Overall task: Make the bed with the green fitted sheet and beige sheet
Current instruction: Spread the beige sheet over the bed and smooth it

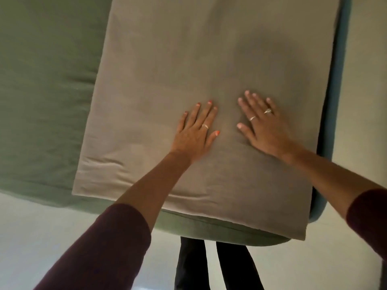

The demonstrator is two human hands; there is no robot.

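On the near right corner of the bed, in the head view, I am seeing the beige sheet (205, 65) lying folded as a long panel over the green fitted sheet (41, 91), which is already covering the mattress and showing bare out toward nine o'clock. The beige panel is running from six o'clock up to twelve, its right edge hanging just past the mattress by the blue bed frame (337, 84). I judge it is lying folded like this because it has yet to be spread leftward across the green.

The left hand (195, 131) is pressing flat on the beige cloth, fingers straight and slightly fanned, thumb out toward three o'clock, gripping nothing. The right hand (262, 124) is lying flat just beside it at three o'clock, fingers spread wider, thumb pointing toward nine, also holding nothing. I read both palms as smoothing or pinning the fold. The two hands are close together but apart. Dark red sleeves (109, 243) are covering both forearms.
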